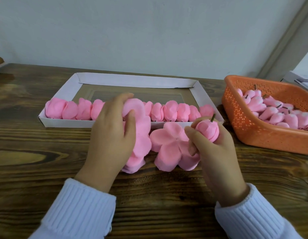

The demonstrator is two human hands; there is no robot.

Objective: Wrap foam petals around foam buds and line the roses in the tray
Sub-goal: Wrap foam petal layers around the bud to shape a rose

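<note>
- Right hand [213, 152] grips a round pink bud [207, 132], its dark stem pointing up.
- Left hand [113, 135] pinches a pink petal stack [141, 135].
- Lobed petal [168, 145] lies flat between the hands.

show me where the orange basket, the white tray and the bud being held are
orange basket [250, 130]: head view, on its near perforated wall
white tray [132, 81]: head view, on its far wall
held foam bud [208, 130]: head view, on its rounded pink side
</note>
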